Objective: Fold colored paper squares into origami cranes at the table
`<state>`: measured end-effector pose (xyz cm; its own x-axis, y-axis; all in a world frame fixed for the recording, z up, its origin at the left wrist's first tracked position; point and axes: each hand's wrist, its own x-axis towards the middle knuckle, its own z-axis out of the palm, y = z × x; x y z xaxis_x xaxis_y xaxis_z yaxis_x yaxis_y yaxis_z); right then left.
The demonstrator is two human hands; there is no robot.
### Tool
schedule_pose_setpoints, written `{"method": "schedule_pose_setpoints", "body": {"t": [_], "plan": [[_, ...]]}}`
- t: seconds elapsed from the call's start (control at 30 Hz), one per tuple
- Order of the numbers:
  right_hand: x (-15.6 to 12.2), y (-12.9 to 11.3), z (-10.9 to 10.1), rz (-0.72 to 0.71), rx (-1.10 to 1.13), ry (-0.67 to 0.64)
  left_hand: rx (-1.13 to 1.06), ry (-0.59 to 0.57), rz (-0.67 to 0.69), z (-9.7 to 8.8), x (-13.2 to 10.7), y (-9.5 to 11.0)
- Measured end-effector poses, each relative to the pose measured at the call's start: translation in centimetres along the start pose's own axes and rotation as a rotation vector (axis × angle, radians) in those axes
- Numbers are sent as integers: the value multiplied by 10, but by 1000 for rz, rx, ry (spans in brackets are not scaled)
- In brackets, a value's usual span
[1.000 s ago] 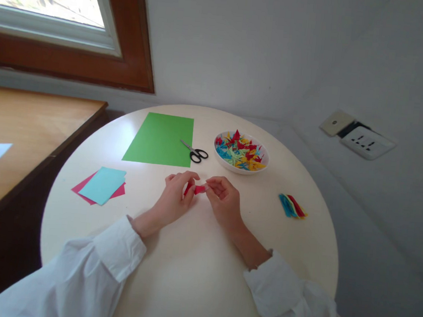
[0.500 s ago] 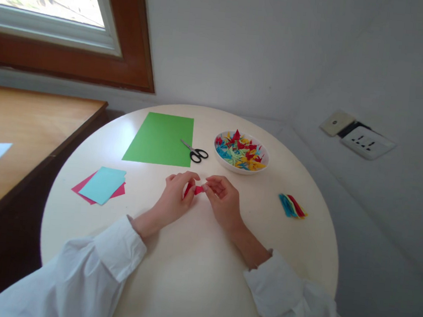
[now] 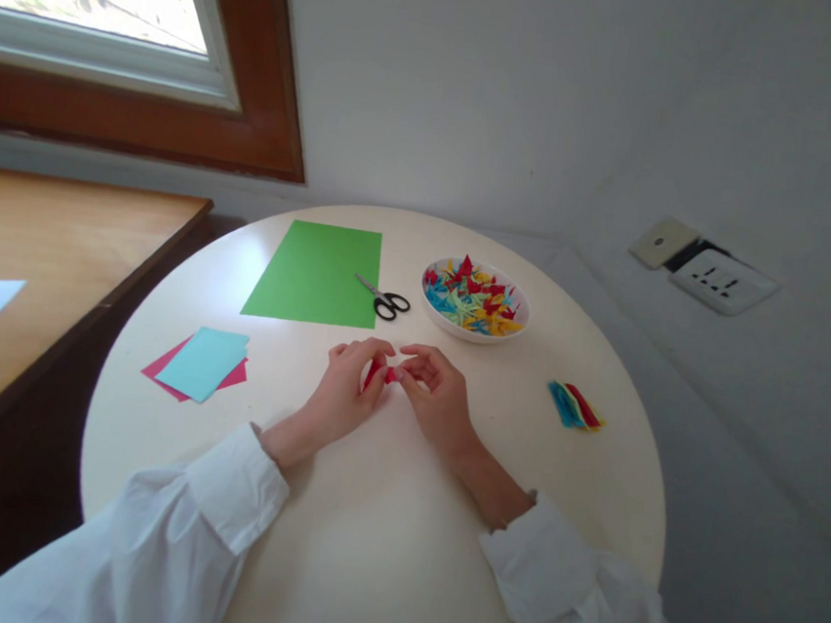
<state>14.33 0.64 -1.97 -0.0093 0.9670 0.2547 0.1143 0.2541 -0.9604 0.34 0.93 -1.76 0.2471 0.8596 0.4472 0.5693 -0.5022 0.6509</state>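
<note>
Fingers (image 3: 372,347) of left hand (image 3: 344,388) and right hand (image 3: 437,400) pinch red paper (image 3: 385,374), scissors (image 3: 385,301) and bowl (image 3: 458,329) just beyond.

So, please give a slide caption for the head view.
Left hand and right hand pinch a small red paper at a round table.

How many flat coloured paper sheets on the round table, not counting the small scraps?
3. A large green paper sheet at the back beside the black scissors; a light blue sheet at the left, lying on a red sheet. More may hide underneath.
</note>
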Motion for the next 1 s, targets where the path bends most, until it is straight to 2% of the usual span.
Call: {"method": "schedule_pose_setpoints", "body": {"t": [0.17,0.27,0.33,0.4,0.63,0.83,1.0], "plan": [[2,1,-3,-39,-84,75,-51,65,-66,-3,2,5],[3,2,-4,-44,-112,112,-64,-2,-170,-4,2,7],[3,2,-3,-54,-136,117,-90,-66,-194,-4,1,7],[2,2,-3,-66,-164,118,-111,-87,-183,-4,0,6],[0,1,-3,-101,-258,110,-161,-55,-157,-2,-1,3],[1,2,-3,-82,-252,81,-190,-62,-96,-1,-1,4],[2,0,-4,-93,-272,110,-225,-74,-120,-1,-1,6]]}}
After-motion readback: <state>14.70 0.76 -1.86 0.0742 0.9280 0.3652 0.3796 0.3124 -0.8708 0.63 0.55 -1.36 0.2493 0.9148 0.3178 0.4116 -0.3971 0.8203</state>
